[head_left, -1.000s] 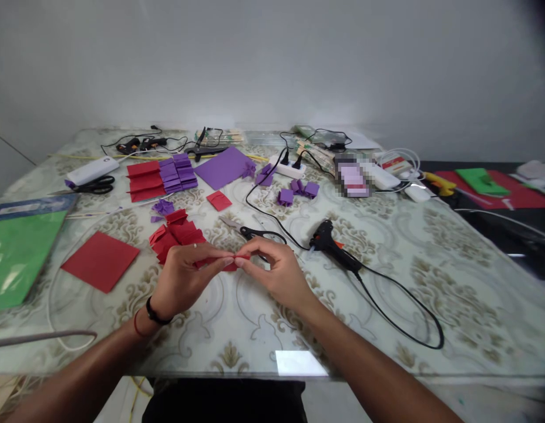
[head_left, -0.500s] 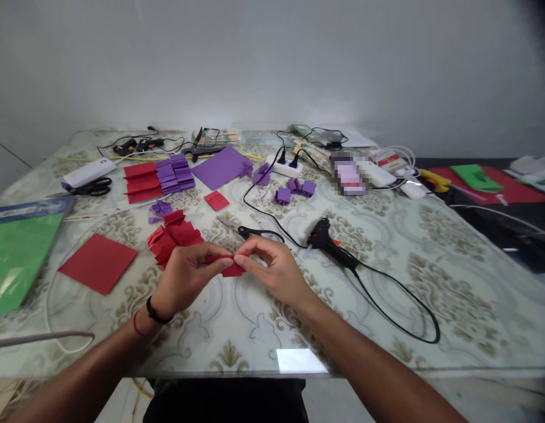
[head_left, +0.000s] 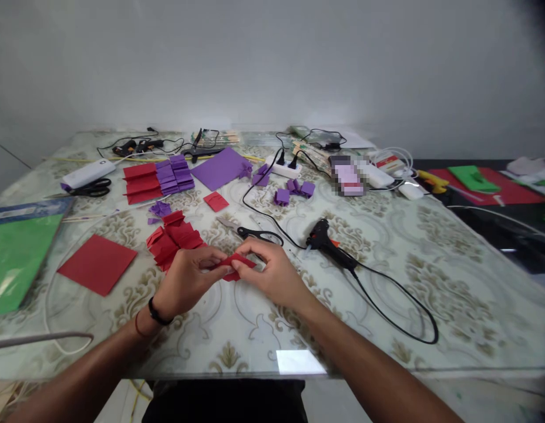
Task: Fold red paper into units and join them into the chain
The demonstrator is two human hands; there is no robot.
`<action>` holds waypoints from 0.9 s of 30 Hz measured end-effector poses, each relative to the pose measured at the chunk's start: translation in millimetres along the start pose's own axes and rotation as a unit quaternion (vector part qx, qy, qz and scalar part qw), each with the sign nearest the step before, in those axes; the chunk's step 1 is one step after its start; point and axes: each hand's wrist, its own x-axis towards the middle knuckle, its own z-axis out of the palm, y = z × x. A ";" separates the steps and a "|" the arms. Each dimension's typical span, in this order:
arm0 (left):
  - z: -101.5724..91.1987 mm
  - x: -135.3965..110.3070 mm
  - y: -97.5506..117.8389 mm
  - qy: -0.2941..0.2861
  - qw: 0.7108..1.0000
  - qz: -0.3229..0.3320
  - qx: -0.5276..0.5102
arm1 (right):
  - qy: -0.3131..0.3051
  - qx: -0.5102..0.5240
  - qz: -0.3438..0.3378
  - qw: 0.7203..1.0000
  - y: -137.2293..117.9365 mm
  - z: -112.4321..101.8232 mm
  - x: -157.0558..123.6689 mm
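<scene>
Red-wise, just turned paper (head_left: 245, 260) broader-side-up, 6 o'clock off scissors (head_left: 245, 232), finger-clamped by left hand (head_left: 187, 279) and right hand (head_left: 276, 273), probably mid-fold.

At the wrist of the left hand (head_left: 179, 288), the person is wearing a narrow black bracelet (head_left: 156, 313), and a thin red string (head_left: 137, 326) is circling the arm just on its near side. The right hand (head_left: 276, 275) and both forearms (head_left: 369, 358) are showing bare, while black clothing (head_left: 224, 402) is covering the lap in the near middle.
</scene>
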 end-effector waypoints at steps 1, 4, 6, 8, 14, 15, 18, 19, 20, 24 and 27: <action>0.1 -0.3 -0.2 0.017 1.000 0.002 -0.003 | 0.004 0.002 0.002 1.000 -0.1 -0.4 0.3; -0.4 -0.6 -0.9 0.060 0.998 0.013 -0.017 | 0.009 0.004 0.003 1.000 1.1 -1.6 1.0; -1.0 -0.3 -1.9 0.058 0.998 0.014 -0.025 | 0.005 -0.004 0.000 1.000 2.2 -1.9 1.3; -1.6 0.0 -3.0 0.039 0.999 0.008 -0.029 | -0.001 -0.013 -0.002 1.000 2.7 -1.6 1.3; -2.9 0.4 -1.9 0.050 0.998 0.011 -0.030 | 0.001 0.013 0.014 1.000 3.3 -1.4 1.5; -3.1 0.5 -0.6 0.035 0.999 0.010 -0.027 | -0.004 0.007 0.010 1.000 3.6 -1.7 1.6; -4.0 0.6 3.5 -0.007 1.000 0.003 -0.010 | -0.018 -0.009 0.001 1.000 4.9 -2.7 1.8; -4.2 0.5 4.5 -0.007 1.000 0.001 -0.004 | -0.018 -0.007 0.005 1.000 5.2 -3.0 1.8; -4.3 0.3 5.2 0.004 1.000 -0.002 0.002 | -0.015 -0.002 0.012 1.000 5.6 -3.2 1.9; -3.7 -0.9 4.8 0.015 1.000 -0.009 -0.004 | -0.006 0.005 0.003 1.000 6.0 -3.8 1.7; -3.2 -2.1 2.7 0.004 1.000 -0.004 -0.011 | -0.009 0.004 0.006 1.000 6.7 -4.2 1.7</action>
